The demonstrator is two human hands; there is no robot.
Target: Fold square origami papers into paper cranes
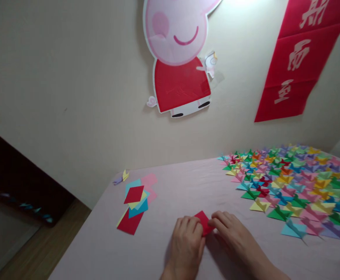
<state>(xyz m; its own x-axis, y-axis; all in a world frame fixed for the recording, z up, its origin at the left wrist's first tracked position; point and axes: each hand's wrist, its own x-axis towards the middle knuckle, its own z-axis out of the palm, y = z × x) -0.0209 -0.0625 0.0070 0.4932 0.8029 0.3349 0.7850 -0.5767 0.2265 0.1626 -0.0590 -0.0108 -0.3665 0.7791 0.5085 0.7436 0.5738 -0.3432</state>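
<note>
A small piece of red origami paper (202, 221) lies on the table between my two hands. My left hand (187, 239) presses on its left side with curled fingers that cover part of it. From the right, my right hand (231, 231) pinches the paper's right corner with thumb and fingertips. How many layers the paper has I cannot tell. To the left lies a loose pile of coloured paper sheets (137, 202) in red, blue, yellow and pink.
Rows of folded paper cranes (298, 186) in many colours fill the table's right side. Two small folded pieces (121, 177), yellow and purple, sit at the far left corner. A pig cutout (181, 83) and a red banner (300, 58) hang on the wall behind.
</note>
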